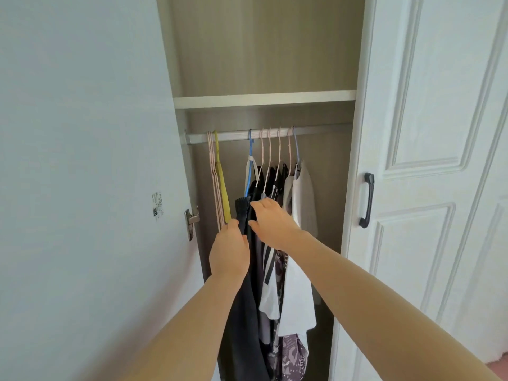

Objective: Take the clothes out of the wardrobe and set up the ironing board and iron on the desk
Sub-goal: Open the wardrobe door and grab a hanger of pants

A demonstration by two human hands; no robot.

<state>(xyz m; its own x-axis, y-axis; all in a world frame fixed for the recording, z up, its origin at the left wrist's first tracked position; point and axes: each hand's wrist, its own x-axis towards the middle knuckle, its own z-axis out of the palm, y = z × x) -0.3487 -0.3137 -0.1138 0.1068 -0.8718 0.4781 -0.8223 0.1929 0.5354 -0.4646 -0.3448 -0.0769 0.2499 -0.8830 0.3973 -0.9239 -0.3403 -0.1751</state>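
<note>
The wardrobe (261,50) is open, and the clothes (297,284) hang inside it from the rail (236,136), gathered at the right, apart from the empty hangers (220,188) at the left. The dark garment (244,312) is nearest to us (on the blue hanger (249,166), we think), so it is the natural first one. Our left hand (229,251) holds its edge, fingers curled behind the cloth, probably to draw it clear of the others. Our right hand (270,224) is at its shoulder, near the hanger; whether these fingers (257,206) pinch or only touch, we cannot tell.
</note>
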